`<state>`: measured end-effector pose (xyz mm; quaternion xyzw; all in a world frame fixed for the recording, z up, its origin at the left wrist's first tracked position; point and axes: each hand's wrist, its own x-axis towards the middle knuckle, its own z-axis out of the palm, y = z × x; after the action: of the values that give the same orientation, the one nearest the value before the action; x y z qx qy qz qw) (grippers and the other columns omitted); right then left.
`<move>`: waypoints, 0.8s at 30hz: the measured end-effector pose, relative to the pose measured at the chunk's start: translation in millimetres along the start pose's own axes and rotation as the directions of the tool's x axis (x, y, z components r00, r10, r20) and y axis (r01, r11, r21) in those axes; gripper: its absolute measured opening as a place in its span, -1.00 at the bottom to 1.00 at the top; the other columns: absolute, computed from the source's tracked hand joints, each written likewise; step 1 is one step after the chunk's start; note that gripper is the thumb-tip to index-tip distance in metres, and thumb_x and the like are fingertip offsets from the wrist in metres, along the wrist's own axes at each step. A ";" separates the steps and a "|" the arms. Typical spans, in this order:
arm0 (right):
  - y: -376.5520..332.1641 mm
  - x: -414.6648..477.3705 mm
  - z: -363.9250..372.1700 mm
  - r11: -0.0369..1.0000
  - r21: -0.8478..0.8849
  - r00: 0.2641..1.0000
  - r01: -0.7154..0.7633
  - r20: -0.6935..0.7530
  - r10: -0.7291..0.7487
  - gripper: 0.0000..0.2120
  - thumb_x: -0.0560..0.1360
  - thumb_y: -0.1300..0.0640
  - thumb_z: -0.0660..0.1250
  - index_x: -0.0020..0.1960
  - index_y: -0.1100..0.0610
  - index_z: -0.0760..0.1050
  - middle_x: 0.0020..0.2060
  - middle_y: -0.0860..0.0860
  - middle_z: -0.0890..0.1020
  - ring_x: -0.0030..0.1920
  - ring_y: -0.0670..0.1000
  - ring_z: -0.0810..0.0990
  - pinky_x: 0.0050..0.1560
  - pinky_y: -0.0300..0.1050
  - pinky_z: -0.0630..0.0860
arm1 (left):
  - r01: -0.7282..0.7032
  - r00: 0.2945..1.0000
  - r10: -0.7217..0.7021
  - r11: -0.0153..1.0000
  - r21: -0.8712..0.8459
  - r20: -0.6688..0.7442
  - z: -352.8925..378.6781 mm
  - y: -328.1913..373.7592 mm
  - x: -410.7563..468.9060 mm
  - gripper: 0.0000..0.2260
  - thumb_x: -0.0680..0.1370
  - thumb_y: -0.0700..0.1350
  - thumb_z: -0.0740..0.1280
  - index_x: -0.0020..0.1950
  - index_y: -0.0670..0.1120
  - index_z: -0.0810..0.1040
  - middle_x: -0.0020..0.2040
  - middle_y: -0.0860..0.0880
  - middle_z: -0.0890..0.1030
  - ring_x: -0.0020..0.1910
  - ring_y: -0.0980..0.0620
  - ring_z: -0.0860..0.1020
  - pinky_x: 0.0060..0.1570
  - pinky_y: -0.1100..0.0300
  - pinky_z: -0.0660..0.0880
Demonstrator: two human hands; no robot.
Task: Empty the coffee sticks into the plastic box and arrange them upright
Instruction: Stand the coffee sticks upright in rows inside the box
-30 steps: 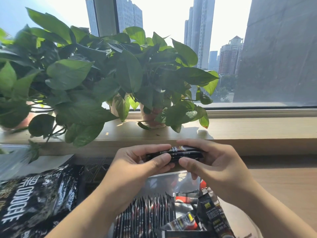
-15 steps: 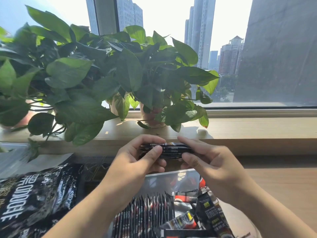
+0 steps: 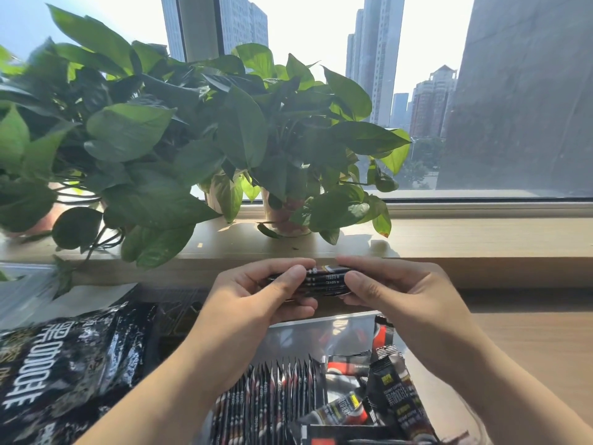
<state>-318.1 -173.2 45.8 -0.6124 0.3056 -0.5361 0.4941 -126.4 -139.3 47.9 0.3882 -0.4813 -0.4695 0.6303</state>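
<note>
A small stack of black coffee sticks [image 3: 324, 280] lies level between both hands, above the clear plastic box [image 3: 324, 332]. My left hand [image 3: 253, 293] grips the stack's left end, thumb on the near side. My right hand [image 3: 394, 290] grips its right end the same way. Inside the box, a row of several sticks [image 3: 272, 393] stands upright at the left. More sticks [image 3: 394, 390] lie loose and tilted at the box's right side.
A black coffee bag [image 3: 57, 374] lies on the table at the left. Potted plants [image 3: 179, 142] crowd the window sill [image 3: 481, 236] behind the hands. Bare wooden table [image 3: 539, 348] stretches to the right of the box.
Both hands have squeezed closer together on the stack of sticks and shifted it slightly left and up. The sticks now look more evenly bunched.
</note>
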 end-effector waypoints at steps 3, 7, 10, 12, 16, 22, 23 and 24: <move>0.2 0.2 -0.9 1.000 0.007 1.000 -0.016 0.025 0.016 -0.69 0.30 0.19 0.49 0.05 0.14 0.72 -0.11 0.10 0.77 -0.09 0.04 0.75 -0.07 -0.26 0.64 | 0.017 1.000 -0.017 1.000 -0.015 -0.016 -0.6 0.6 0.2 -0.80 0.34 -0.13 0.44 -0.08 -0.13 0.76 -0.19 -0.19 0.72 -0.32 -0.03 0.67 -0.27 0.27 0.63; 2.0 1.3 -2.6 0.999 -0.013 0.994 -0.042 0.101 0.044 -0.57 0.25 0.30 0.55 0.12 0.14 0.68 -0.05 0.10 0.77 0.01 0.09 0.74 0.06 -0.13 0.66 | 0.030 0.999 -0.030 1.000 -0.010 -0.030 -2.0 0.9 0.4 -0.80 0.34 -0.14 0.44 -0.09 -0.13 0.76 -0.21 -0.20 0.71 -0.34 -0.01 0.66 -0.29 0.28 0.62; 4.6 0.1 -2.7 0.996 -0.088 0.992 0.010 0.127 0.001 -0.56 0.29 0.40 0.55 0.13 0.13 0.67 -0.04 0.07 0.77 -0.01 0.12 0.75 0.05 -0.10 0.67 | 0.044 0.999 -0.044 0.999 -0.003 -0.030 -2.8 0.9 0.7 -0.80 0.34 -0.14 0.44 -0.09 -0.15 0.76 -0.21 -0.20 0.71 -0.37 0.00 0.65 -0.32 0.29 0.61; 7.3 -0.5 -2.7 0.989 -0.127 0.991 0.079 0.120 -0.063 -0.60 0.30 0.39 0.55 0.10 0.13 0.67 -0.05 0.07 0.77 -0.06 0.12 0.75 0.01 -0.13 0.67 | 0.049 0.999 -0.048 0.999 0.011 -0.020 -2.6 1.0 0.6 -0.81 0.34 -0.13 0.45 -0.09 -0.14 0.76 -0.22 -0.21 0.71 -0.39 0.01 0.65 -0.34 0.30 0.60; 10.1 -0.7 -2.1 0.944 -0.215 0.965 0.251 0.129 -0.227 -0.64 0.27 0.24 0.56 0.06 0.08 0.69 -0.07 0.06 0.75 -0.09 0.10 0.74 -0.02 -0.09 0.68 | 0.064 0.998 -0.064 0.998 0.028 0.001 -2.7 0.8 0.2 -0.82 0.35 -0.13 0.44 -0.10 -0.13 0.76 -0.22 -0.20 0.71 -0.39 0.03 0.64 -0.35 0.31 0.60; 11.9 1.5 -4.1 0.906 -0.274 0.947 0.321 0.116 -0.301 -0.69 0.30 0.19 0.55 0.04 0.06 0.69 -0.11 -0.03 0.75 -0.11 0.02 0.75 -0.04 -0.19 0.67 | 0.051 0.997 -0.055 0.997 0.065 0.059 -2.7 2.3 -3.1 -0.75 0.30 -0.17 0.50 -0.04 -0.10 0.75 -0.20 -0.18 0.71 -0.31 0.01 0.66 -0.25 0.30 0.61; 12.4 2.1 -5.0 0.904 -0.279 0.946 0.323 0.115 -0.303 -0.69 0.30 0.22 0.55 0.03 0.06 0.68 -0.12 -0.03 0.75 -0.11 0.00 0.75 -0.04 -0.20 0.66 | 0.043 0.996 -0.049 0.996 0.084 0.068 -2.6 2.1 -3.5 -0.74 0.30 -0.18 0.51 -0.03 -0.09 0.75 -0.18 -0.19 0.72 -0.29 0.00 0.66 -0.23 0.29 0.61; 13.0 2.6 -5.5 0.903 -0.284 0.947 0.322 0.112 -0.302 -0.69 0.31 0.25 0.56 0.03 0.06 0.68 -0.12 -0.03 0.75 -0.11 -0.01 0.75 -0.05 -0.22 0.66 | 0.035 0.996 -0.042 0.995 0.098 0.074 -2.7 1.7 -3.6 -0.74 0.30 -0.20 0.51 -0.02 -0.09 0.75 -0.17 -0.19 0.72 -0.27 0.00 0.67 -0.21 0.28 0.61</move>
<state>-320.7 -181.3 34.2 -0.7381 0.2647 -0.5356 0.3135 -123.8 -135.3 48.0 0.4092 -0.5194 -0.4722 0.5830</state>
